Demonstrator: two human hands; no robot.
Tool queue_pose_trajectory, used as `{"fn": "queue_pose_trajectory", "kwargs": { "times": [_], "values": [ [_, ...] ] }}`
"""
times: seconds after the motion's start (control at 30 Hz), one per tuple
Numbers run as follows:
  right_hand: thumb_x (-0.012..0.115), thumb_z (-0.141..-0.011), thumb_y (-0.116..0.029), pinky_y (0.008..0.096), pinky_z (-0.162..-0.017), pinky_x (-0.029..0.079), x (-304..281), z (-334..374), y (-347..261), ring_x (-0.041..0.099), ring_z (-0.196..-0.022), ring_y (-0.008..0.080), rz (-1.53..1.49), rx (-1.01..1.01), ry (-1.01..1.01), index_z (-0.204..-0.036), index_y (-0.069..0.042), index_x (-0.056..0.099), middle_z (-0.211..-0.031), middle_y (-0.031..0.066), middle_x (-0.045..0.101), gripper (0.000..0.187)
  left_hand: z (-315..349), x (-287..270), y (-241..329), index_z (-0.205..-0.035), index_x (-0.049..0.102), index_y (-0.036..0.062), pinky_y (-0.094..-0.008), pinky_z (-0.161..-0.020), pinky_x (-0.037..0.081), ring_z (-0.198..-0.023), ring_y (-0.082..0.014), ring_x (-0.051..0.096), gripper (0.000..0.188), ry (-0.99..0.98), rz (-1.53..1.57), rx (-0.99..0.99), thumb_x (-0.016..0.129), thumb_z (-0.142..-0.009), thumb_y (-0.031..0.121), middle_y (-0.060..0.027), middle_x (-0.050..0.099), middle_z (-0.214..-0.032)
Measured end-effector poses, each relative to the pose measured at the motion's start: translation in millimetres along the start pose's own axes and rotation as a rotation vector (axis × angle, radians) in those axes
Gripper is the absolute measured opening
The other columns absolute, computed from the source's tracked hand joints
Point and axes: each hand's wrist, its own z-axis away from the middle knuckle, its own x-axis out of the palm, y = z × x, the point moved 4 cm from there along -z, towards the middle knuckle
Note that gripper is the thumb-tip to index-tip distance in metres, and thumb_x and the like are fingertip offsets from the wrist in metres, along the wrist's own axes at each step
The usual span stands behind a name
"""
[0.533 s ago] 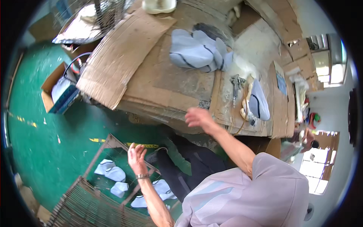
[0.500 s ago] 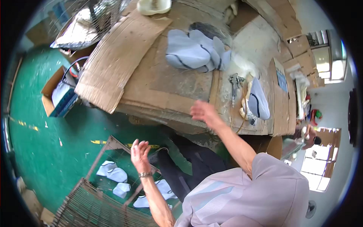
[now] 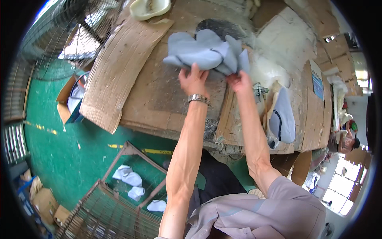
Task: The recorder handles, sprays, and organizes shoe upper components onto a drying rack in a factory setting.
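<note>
On the cardboard-covered table lies a pile of soft grey-blue fabric pieces [image 3: 199, 51] with rounded lobes and dark trim. My left hand [image 3: 193, 81], with a metal-banded watch at its wrist, touches the near edge of the pile with its fingers apart. At the pile's right end, the fingers of my right hand [image 3: 240, 82] are curled against a raised flap of fabric. Some of the fingertips are hidden. Right of my right forearm stands another grey-blue piece [image 3: 283, 117] with a black stripe, on a pale form. A metal spray gun [image 3: 260, 90] lies beside it, partly hidden by my arm.
A bent cardboard sheet [image 3: 125, 75] overhangs the table's left side, with a cream basin [image 3: 150, 8] behind it. A large wire fan guard [image 3: 59, 40] rises at the far left. Below, a metal rack [image 3: 107, 215] stands near several pale-blue pieces [image 3: 128, 175]. Another person [image 3: 347, 141] is far right.
Both hands have reached forward from the table's near side to the fabric pile. Its right-end flap now stands up beside my right hand. The view has shifted slightly.
</note>
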Motion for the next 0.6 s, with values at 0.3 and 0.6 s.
{"fn": "queue_pose_trajectory", "kwargs": {
  "times": [0.3, 0.6],
  "values": [
    [0.065, -0.096, -0.02, 0.0394, -0.101, 0.044, 182, 257, -21, 0.062, -0.112, 0.0239, 0.269, -0.417, -0.624, -0.118, -0.002, 0.068, -0.121, 0.0121, 0.069, 0.029, 130, -32, 208, -0.136, 0.04, 0.0056, -0.038, -0.083, 0.059, -0.098, -0.0188, 0.067, 0.047, -0.201, 0.226, 0.501, 0.066, -0.099, 0.019, -0.0101, 0.065, -0.116],
    [0.065, -0.093, -0.002, 0.0351, -0.095, 0.053, 153, 462, 295, 0.065, -0.113, 0.0214, 0.471, 0.056, -1.081, -0.133, -0.003, 0.057, -0.126, 0.0122, 0.066, 0.04, 305, -342, 296, -0.147, 0.035, 0.0026, -0.0339, -0.1, 0.044, -0.12, -0.016, 0.051, 0.068, 0.33, 0.353, 1.073, 0.074, -0.092, 0.011, -0.0059, 0.053, -0.133]
  ]
}}
